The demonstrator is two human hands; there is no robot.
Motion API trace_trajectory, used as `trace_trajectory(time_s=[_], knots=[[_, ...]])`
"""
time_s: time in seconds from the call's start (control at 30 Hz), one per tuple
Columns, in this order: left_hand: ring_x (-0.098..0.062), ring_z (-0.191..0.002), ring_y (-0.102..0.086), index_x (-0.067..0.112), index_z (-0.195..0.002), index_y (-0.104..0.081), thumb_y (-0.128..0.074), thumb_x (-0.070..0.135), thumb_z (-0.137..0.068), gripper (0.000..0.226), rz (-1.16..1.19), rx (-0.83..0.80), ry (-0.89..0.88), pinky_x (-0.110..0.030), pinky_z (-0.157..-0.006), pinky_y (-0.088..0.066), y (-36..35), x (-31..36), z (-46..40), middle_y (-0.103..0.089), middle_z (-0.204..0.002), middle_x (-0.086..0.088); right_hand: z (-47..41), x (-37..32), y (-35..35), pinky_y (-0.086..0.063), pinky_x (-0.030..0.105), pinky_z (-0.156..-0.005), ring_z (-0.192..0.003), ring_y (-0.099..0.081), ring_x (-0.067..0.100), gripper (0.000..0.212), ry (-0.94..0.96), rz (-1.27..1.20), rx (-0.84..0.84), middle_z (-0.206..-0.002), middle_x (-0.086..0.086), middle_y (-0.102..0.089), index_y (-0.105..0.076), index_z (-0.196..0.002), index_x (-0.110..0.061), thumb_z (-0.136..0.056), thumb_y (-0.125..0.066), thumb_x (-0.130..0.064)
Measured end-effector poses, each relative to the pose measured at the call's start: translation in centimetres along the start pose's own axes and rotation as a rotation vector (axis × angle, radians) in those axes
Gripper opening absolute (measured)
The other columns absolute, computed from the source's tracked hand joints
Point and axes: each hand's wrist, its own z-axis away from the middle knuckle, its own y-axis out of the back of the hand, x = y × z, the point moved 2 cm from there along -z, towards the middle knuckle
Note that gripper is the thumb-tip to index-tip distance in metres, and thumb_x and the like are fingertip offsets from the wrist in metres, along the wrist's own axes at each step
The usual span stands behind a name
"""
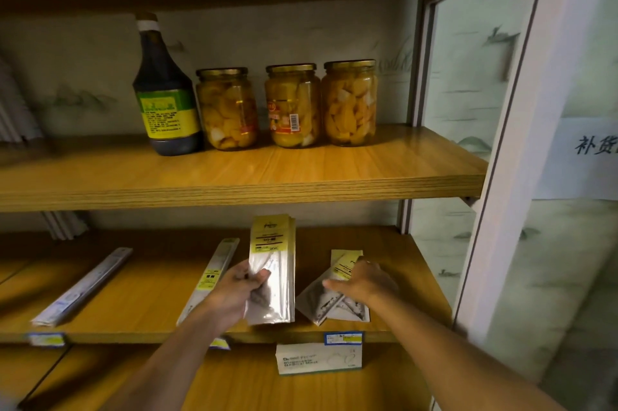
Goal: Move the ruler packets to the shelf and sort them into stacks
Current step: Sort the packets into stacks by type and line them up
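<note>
My left hand (245, 290) grips a stack of clear ruler packets with yellow headers (274, 253), held upright above the middle shelf (150, 283). To its right my right hand (363, 280) rests on a small pile of set-square packets (326, 305) lying on the shelf, fingers over their upper part; whether it grips them is unclear. Left of the held stack, a long ruler packet (214, 273) lies slanted on the shelf. Another long ruler packet (83, 286) lies farther left.
The upper shelf (267, 173) carries a dark sauce bottle (164, 92) and three jars of yellow fruit (291, 106). A white mask box (317, 358) stands on the lower shelf. A glass door with a white frame (508, 143) closes off the right side.
</note>
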Motion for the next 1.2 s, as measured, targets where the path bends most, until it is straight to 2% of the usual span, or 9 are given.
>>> trace_trajectory(time_s=[0.1,0.4,0.5,0.57,0.77,0.83,1.0,1.1,1.2], knots=[[-0.021,-0.065,-0.06,-0.001,-0.11,-0.058,-0.062,0.01,-0.091,0.022,-0.006,-0.021,0.02,-0.035,-0.06,-0.053,-0.3,0.0,-0.1,-0.06,-0.071,-0.01,-0.4,-0.3,-0.3,-0.051,0.038,-0.087,-0.128,-0.046,0.034,0.095,-0.02,0.078,-0.021,-0.146,0.013,-0.04,-0.034,-0.142,-0.017,-0.07,-0.064,-0.071],[-0.018,-0.063,-0.061,0.001,-0.11,-0.057,-0.061,0.01,-0.093,0.02,-0.065,-0.011,0.027,-0.03,-0.056,-0.052,0.2,0.1,-0.1,-0.062,-0.073,-0.009,-1.9,1.2,3.4,-0.053,0.032,-0.092,-0.12,-0.055,0.025,0.068,-0.015,0.056,-0.189,-0.136,0.009,-0.053,-0.044,-0.14,-0.013,-0.079,-0.075,-0.01],[-0.019,-0.066,-0.061,0.002,-0.113,-0.056,-0.062,0.011,-0.092,0.023,-0.064,-0.002,0.026,-0.034,-0.06,-0.05,0.0,0.0,-0.1,-0.062,-0.076,-0.009,-1.5,1.6,3.3,-0.053,0.03,-0.081,-0.109,-0.061,0.022,0.043,-0.026,0.008,-0.158,-0.12,0.007,-0.063,-0.056,-0.118,-0.014,-0.082,-0.073,-0.03],[-0.018,-0.064,-0.061,0.003,-0.104,-0.06,-0.06,0.009,-0.094,0.012,-0.077,-0.001,0.01,-0.033,-0.06,-0.05,-0.4,-0.1,0.1,-0.063,-0.073,-0.007,-1.1,1.4,3.3,-0.049,0.03,-0.078,-0.11,-0.06,0.024,0.05,-0.038,0.008,-0.146,-0.117,0.005,-0.062,-0.056,-0.113,-0.014,-0.076,-0.078,-0.039],[-0.022,-0.085,-0.068,0.012,-0.111,-0.06,-0.059,0.012,-0.095,0.016,-0.137,-0.013,-0.012,-0.03,-0.065,-0.054,-1.5,-0.2,1.0,-0.067,-0.098,-0.012,-0.7,1.2,3.5,-0.046,0.022,-0.059,-0.088,-0.062,0.019,0.044,-0.066,0.074,-0.22,-0.097,0.003,-0.062,-0.056,-0.105,-0.014,-0.073,-0.082,-0.03],[-0.022,-0.09,-0.071,0.014,-0.11,-0.059,-0.057,0.013,-0.096,0.015,-0.194,-0.006,-0.03,-0.03,-0.065,-0.056,-1.7,0.0,1.3,-0.068,-0.102,-0.012,-0.6,1.3,3.8,-0.05,0.024,-0.066,-0.092,-0.064,0.019,0.049,-0.052,0.076,-0.228,-0.103,0.003,-0.064,-0.056,-0.113,-0.012,-0.074,-0.08,-0.028],[-0.026,-0.093,-0.071,0.009,-0.1,-0.056,-0.056,0.014,-0.097,0.007,-0.18,0.03,-0.06,-0.036,-0.07,-0.057,-1.5,0.6,1.6,-0.068,-0.106,-0.016,-0.6,1.7,5.0,-0.053,0.034,-0.091,-0.109,-0.061,0.024,0.052,0.004,-0.17,-0.158,-0.123,0.008,-0.06,-0.052,-0.128,-0.013,-0.081,-0.075,-0.021],[-0.027,-0.088,-0.072,0.002,-0.109,-0.055,-0.057,0.015,-0.096,0.017,-0.133,0.028,-0.075,-0.038,-0.07,-0.058,-1.9,1.2,1.8,-0.069,-0.101,-0.017,-0.5,1.7,5.6,-0.054,0.032,-0.075,-0.105,-0.062,0.024,0.052,0.008,-0.5,-0.072,-0.123,0.01,-0.059,-0.049,-0.13,-0.011,-0.085,-0.071,-0.022],[-0.019,-0.068,-0.072,0.002,-0.106,-0.056,-0.056,0.01,-0.096,0.012,-0.055,-0.031,-0.107,-0.03,-0.061,-0.057,-3.7,1.7,2.3,-0.072,-0.076,-0.005,0.5,0.5,5.5,-0.054,0.033,-0.074,-0.092,-0.067,0.021,0.025,0.053,-0.754,-0.083,-0.101,0.008,-0.068,-0.059,-0.108,-0.013,-0.087,-0.069,-0.021]])
